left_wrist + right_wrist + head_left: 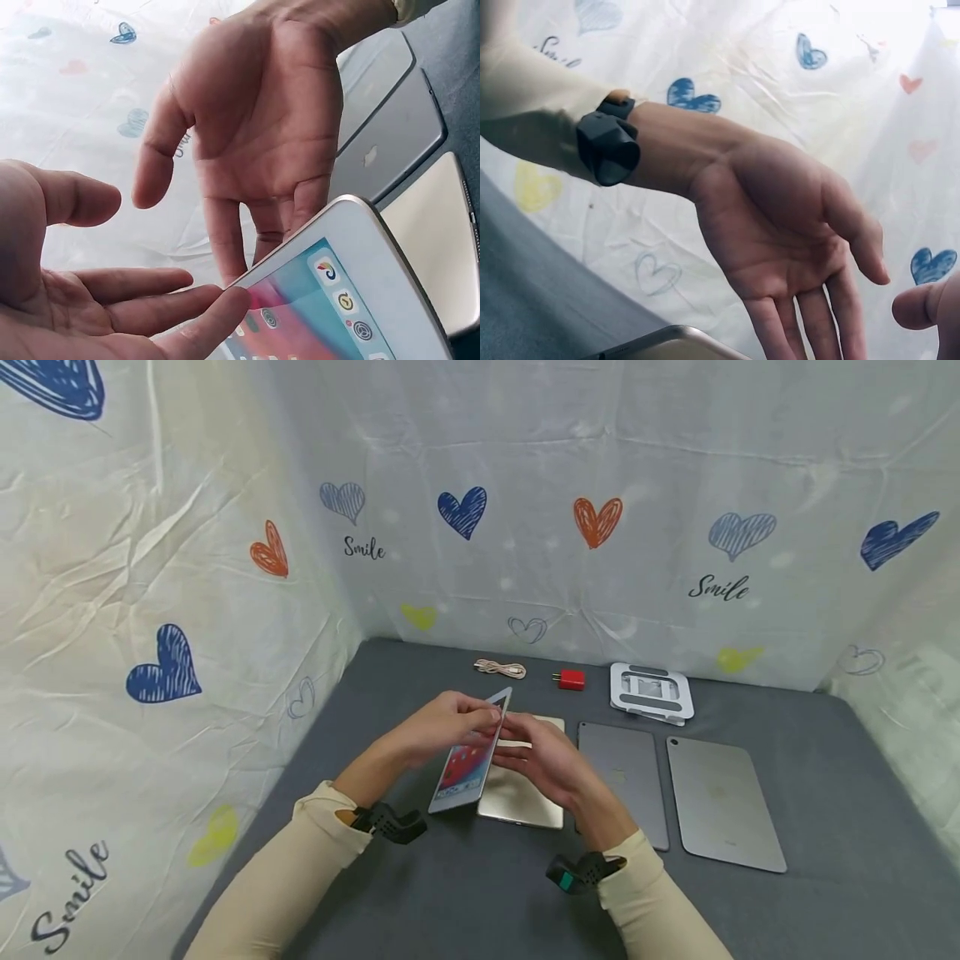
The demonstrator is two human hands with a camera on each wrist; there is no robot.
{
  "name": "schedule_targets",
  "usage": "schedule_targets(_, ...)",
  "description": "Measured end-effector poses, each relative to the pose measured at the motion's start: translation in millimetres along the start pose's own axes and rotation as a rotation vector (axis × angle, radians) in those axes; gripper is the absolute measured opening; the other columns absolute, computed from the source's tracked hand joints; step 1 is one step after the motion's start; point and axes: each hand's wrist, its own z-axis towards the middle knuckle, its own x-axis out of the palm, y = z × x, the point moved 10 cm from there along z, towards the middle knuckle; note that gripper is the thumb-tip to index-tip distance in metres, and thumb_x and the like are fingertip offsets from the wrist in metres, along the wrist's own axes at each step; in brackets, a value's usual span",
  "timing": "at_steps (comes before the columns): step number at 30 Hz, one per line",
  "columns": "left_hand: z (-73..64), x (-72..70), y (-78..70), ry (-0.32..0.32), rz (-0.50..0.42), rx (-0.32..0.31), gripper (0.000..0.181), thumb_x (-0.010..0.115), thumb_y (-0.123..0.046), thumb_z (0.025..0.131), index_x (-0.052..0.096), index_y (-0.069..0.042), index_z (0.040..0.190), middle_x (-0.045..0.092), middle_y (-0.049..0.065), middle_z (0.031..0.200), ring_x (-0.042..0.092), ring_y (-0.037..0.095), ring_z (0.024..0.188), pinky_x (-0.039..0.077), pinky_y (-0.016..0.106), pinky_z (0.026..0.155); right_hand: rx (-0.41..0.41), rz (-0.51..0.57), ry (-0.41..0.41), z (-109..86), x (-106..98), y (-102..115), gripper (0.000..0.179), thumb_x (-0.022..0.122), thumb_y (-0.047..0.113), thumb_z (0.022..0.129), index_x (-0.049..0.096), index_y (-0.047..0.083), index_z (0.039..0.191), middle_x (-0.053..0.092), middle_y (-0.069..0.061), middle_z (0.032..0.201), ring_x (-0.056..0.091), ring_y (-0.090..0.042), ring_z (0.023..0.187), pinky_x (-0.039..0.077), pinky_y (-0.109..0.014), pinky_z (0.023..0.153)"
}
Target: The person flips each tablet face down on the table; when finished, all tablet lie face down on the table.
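Observation:
A white-bezelled tablet with a lit screen stands tilted between my hands. My left hand touches its screen side near the upper edge with nearly straight fingers. From the back side my right hand meets it with extended fingers. In the left wrist view both thumbs stand away from the tablet. The right wrist view shows my left palm and a corner of the tablet; most of my right hand is out of that view. Whether the tablet's lower edge touches the table is unclear.
Beside the tilted tablet lies a gold tablet, face down. Further right are a dark grey tablet and a silver-grey tablet. A coiled cable, red charger plug and white folded stand lie along the back.

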Motion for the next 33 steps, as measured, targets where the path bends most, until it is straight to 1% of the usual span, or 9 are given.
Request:
schedule_targets(4, -3.1, -7.3, -3.5, -0.014, 0.001, 0.009, 0.044, 0.057, -0.021, 0.115, 0.063, 0.009, 0.147, 0.066, 0.023, 0.150, 0.061, 0.040, 0.145, 0.053, 0.054, 0.121, -0.016, -0.001, -0.002, 4.0, 8.8, 4.5, 0.047, 0.041, 0.029, 0.117, 0.059, -0.003, 0.146, 0.057, -0.027, 0.152, 0.059, -0.046, 0.140, 0.054, -0.049, 0.121)
schedule_targets(10, -10.3, -24.5, -5.3, -0.020, -0.046, 0.027, 0.045, 0.054, -0.019, 0.116, 0.059, 0.012, 0.148, 0.062, 0.028, 0.153, 0.059, 0.042, 0.146, 0.051, 0.052, 0.122, -0.039, -0.002, 0.014, 11.4, 23.7, 8.5, 0.053, 0.041, 0.030, 0.116, 0.055, -0.006, 0.152, 0.052, -0.027, 0.153, 0.058, -0.042, 0.137, 0.047, -0.052, 0.126)
schedule_targets(15, -17.6, -41.3, -3.6, -0.052, -0.066, 0.008, 0.048, 0.053, -0.017, 0.116, 0.053, 0.015, 0.152, 0.059, 0.030, 0.156, 0.060, 0.042, 0.146, 0.052, 0.050, 0.122, -0.049, -0.003, 0.031, 16.7, 35.8, 8.9, 0.054, 0.039, 0.028, 0.116, 0.051, -0.009, 0.153, 0.049, -0.024, 0.151, 0.057, -0.037, 0.136, 0.042, -0.054, 0.129)
schedule_targets(18, -20.8, -48.9, -2.3, -0.061, -0.078, -0.005, 0.050, 0.052, -0.015, 0.116, 0.049, 0.016, 0.154, 0.056, 0.031, 0.158, 0.059, 0.042, 0.147, 0.052, 0.048, 0.121, -0.047, -0.005, 0.028, 19.2, 41.5, 9.1, 0.052, 0.039, 0.026, 0.116, 0.050, -0.010, 0.151, 0.049, -0.022, 0.149, 0.060, -0.033, 0.131, 0.042, -0.054, 0.130)
schedule_targets(23, -23.6, -58.2, -2.6, -0.059, -0.075, -0.019, 0.051, 0.050, -0.015, 0.116, 0.047, 0.016, 0.156, 0.054, 0.031, 0.160, 0.057, 0.043, 0.148, 0.053, 0.048, 0.121, -0.043, -0.006, 0.024, 26.1, 49.1, 8.4, 0.047, 0.043, 0.027, 0.115, 0.056, -0.007, 0.144, 0.054, -0.018, 0.142, 0.065, -0.031, 0.122, 0.044, -0.055, 0.128)
schedule_targets(26, -26.5, -65.0, -2.7, -0.069, -0.058, -0.028, 0.051, 0.049, -0.017, 0.116, 0.047, 0.016, 0.156, 0.053, 0.032, 0.160, 0.057, 0.044, 0.148, 0.055, 0.051, 0.119, -0.046, 0.003, 0.036, 31.0, 53.7, 7.7, 0.042, 0.045, 0.027, 0.114, 0.059, -0.005, 0.138, 0.057, -0.015, 0.135, 0.066, -0.030, 0.117, 0.044, -0.058, 0.127)
schedule_targets(28, -29.0, -70.2, -1.9, -0.083, -0.049, -0.039, 0.051, 0.049, -0.018, 0.117, 0.048, 0.015, 0.156, 0.053, 0.032, 0.160, 0.057, 0.045, 0.148, 0.057, 0.052, 0.116, -0.044, 0.000, 0.053, 33.9, 57.2, 7.2, 0.041, 0.045, 0.028, 0.115, 0.059, -0.004, 0.137, 0.058, -0.014, 0.133, 0.066, -0.030, 0.117, 0.044, -0.058, 0.126)
schedule_targets(31, -32.2, -79.2, 0.6, -0.107, -0.042, -0.063, 0.052, 0.050, -0.020, 0.117, 0.048, 0.012, 0.157, 0.053, 0.030, 0.161, 0.057, 0.045, 0.147, 0.058, 0.054, 0.114, -0.032, -0.022, 0.081, 37.2, 61.8, 5.7, 0.046, 0.045, 0.030, 0.115, 0.055, -0.004, 0.145, 0.055, -0.016, 0.139, 0.064, -0.030, 0.120, 0.045, -0.056, 0.125)
schedule_targets(33, -33.4, -85.2, 2.4, -0.120, -0.041, -0.078, 0.052, 0.050, -0.021, 0.117, 0.048, 0.011, 0.158, 0.053, 0.029, 0.161, 0.057, 0.045, 0.147, 0.059, 0.054, 0.113, -0.022, -0.045, 0.103, 38.6, 64.1, 4.1, 0.052, 0.045, 0.032, 0.115, 0.051, -0.003, 0.154, 0.053, -0.020, 0.148, 0.062, -0.033, 0.127, 0.045, -0.055, 0.126)
